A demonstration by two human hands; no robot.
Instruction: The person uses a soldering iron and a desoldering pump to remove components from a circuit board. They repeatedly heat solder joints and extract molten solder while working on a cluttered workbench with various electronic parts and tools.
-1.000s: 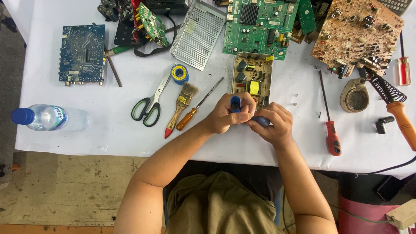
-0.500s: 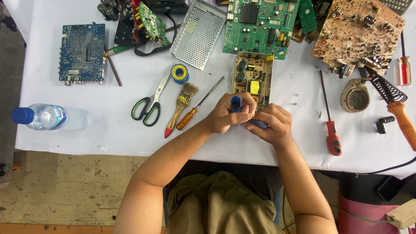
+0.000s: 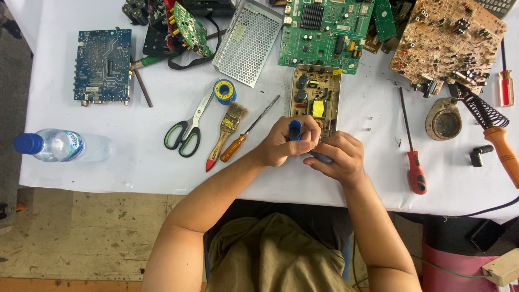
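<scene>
Both hands — left hand [image 3: 281, 145], right hand [image 3: 334, 157] — have closed grips on a small blue tool [image 3: 294, 130] (light, rigid plastic, probably); best held by its body.

Five circuit boards lie on the worktop [image 3: 135, 162]: one blue [image 3: 102, 66], three green [image 3: 324, 32], [image 3: 189, 28], [image 3: 316, 100], one brown [image 3: 448, 40]. There are three screwdrivers, orange-handled [image 3: 246, 132] and two red-handled [image 3: 413, 157], [image 3: 505, 81]; one pair of scissors [image 3: 186, 130]; one brush [image 3: 224, 135]; one water bottle [image 3: 59, 146]; one soldering iron [image 3: 494, 135]; and one metal grille [image 3: 247, 42].
</scene>
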